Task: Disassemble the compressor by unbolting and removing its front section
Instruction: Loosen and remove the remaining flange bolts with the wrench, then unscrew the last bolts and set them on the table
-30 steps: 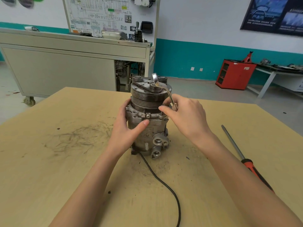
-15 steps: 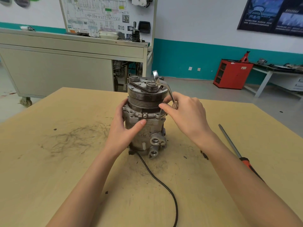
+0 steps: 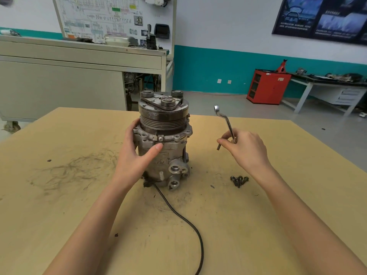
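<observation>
A tan wooden table [image 3: 59, 195] is seen, with the compressor [image 3: 162, 151] standing upright on it near the middle, its pulley end [image 3: 163, 118] on top. The compressor's body is gripped at 9 o'clock by the left hand [image 3: 135, 157]: the thumb is laid across the front below the flange and the fingers are wrapped round the back. At 3 o'clock of the compressor, apart from it, the right hand [image 3: 246, 149] is held above the table. Its fingers are curled round the handle of a wrench [image 3: 225, 122], whose ring end points up toward 12 o'clock. A black cable [image 3: 184, 219] is led from the base toward 5 o'clock. A small pile of bolts [image 3: 239, 180] lies on the table at 4 o'clock. One more bolt [image 3: 218, 147] is pinched between the right thumb and forefinger.

The unbolting step is judged to be in hand, with a freed bolt about to be set aside. Next, that bolt should be laid with the pile. One screw head [image 3: 160, 139] is seen on the flange at 6 o'clock; whether others remain behind cannot be told. The body should be kept braced while the rest are loosened, and only then should the front section be lifted off.
</observation>
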### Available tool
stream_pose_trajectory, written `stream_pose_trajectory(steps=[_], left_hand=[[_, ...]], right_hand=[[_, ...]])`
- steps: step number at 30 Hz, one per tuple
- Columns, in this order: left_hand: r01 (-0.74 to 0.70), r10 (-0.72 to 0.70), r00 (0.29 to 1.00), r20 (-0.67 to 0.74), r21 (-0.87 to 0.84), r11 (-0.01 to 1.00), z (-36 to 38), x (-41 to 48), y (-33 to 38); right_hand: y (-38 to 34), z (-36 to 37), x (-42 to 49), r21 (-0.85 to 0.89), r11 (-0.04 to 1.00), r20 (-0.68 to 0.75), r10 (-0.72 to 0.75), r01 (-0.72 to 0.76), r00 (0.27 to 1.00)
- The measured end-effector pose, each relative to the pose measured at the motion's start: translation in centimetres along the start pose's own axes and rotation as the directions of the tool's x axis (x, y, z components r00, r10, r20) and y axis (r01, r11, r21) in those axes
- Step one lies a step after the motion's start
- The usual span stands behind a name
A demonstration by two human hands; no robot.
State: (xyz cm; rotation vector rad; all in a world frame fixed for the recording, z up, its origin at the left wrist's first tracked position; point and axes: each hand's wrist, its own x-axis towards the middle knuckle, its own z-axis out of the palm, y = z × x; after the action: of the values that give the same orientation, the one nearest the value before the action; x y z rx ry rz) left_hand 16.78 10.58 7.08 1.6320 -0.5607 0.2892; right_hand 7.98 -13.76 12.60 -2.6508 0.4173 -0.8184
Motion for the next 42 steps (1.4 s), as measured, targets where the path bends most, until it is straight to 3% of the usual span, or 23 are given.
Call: stream_pose_trajectory(steps=[7, 13, 24, 27, 29, 31, 33, 35, 37, 42], left_hand=[[-0.012, 0.012, 1.000, 0.012, 0.006, 1.000, 0.1, 0.1, -0.3], [-0.020, 0.020, 1.000, 0.021, -0.013, 1.000, 0.2, 0.0, -0.3], [0.042, -0.041, 0.999, -0.025, 0.021, 0.999, 0.3, -0.4, 0.7], [0.037, -0.033, 0.990, -0.141, 0.031, 0.999, 0.6, -0.8, 1.9], [0.046, -0.031, 0.981, -0.193, 0.071, 0.996, 1.1, -1.2, 3.0], [0.046, -0.008, 0.979, -0.202, 0.181, 0.982, 1.9, -1.5, 4.1], [0.024, 0.036, 0.979, -0.200, 0.291, 0.956, 2.6, -1.4, 5.0], [0.055, 0.026, 0.976, -0.215, 0.363, 0.930, 3.5, -1.0, 5.6], [0.111, 0.008, 0.966, -0.258, 0.446, 0.888, 4.5, -0.7, 5.8], [0.138, 0.073, 0.932, -0.356, 0.533, 0.834, 6.0, -0.5, 5.8]], right_hand=[[5.0, 0.9, -1.0, -0.238, 0.963, 0.123, 0.161, -0.129, 0.979], [7.6, 1.2, -2.0, -0.454, 0.875, 0.281, 0.321, -0.170, 0.905], [8.3, 1.8, -2.4, -0.452, 0.881, 0.271, 0.284, -0.139, 0.920], [7.8, 1.1, -2.1, -0.252, 0.945, 0.148, 0.251, -0.209, 0.957], [6.9, 1.0, -2.1, 0.169, 0.951, 0.115, 0.242, -0.259, 0.963], [5.5, 1.5, -2.5, 0.582, 0.758, 0.133, 0.271, -0.296, 0.953], [4.4, 2.6, -3.3, 0.790, 0.507, 0.193, 0.330, -0.345, 0.924], [3.8, 3.6, -4.0, 0.845, 0.328, 0.292, 0.379, -0.422, 0.878], [3.6, 4.3, -4.5, 0.844, 0.232, 0.374, 0.391, -0.483, 0.841], [3.4, 4.3, -4.9, 0.805, 0.205, 0.448, 0.405, -0.557, 0.797]])
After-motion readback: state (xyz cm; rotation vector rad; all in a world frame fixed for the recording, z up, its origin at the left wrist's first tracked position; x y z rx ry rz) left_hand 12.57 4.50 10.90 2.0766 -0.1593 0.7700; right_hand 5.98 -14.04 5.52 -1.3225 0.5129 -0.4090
